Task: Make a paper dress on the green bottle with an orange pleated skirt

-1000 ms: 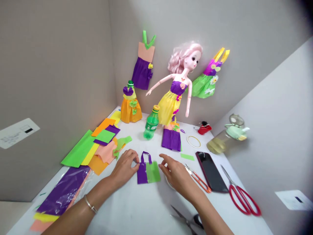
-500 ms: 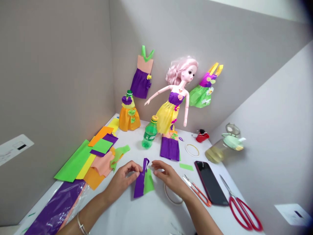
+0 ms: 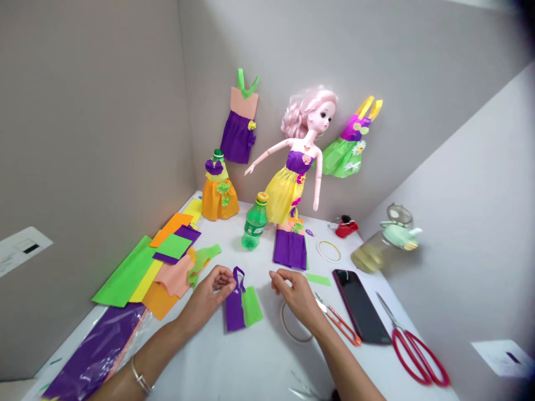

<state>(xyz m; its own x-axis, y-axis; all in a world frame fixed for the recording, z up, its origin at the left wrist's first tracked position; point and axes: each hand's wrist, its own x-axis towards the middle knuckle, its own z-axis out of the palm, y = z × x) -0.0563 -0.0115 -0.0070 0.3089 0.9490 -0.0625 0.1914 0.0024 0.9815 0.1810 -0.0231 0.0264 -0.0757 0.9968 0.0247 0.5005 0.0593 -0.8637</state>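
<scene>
A purple-and-green bag [image 3: 236,312] is on the white table [image 3: 225,365], in front of a green bottle [image 3: 253,227]. The left hand [image 3: 209,295] pinches its upper edge. The right hand [image 3: 296,295], apart from it, has narrowed fingers; whether they hold anything cannot be told.

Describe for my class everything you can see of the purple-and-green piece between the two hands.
The piece has a purple panel on the left and a light green panel on the right, with a narrow purple loop rising from the purple top. It looks like thin paper or cloth. It sits askew at the white table; whether it lies fully flat is unclear. The left hand is at its upper left, by the loop, grip unclear; the right hand is apart.
</scene>
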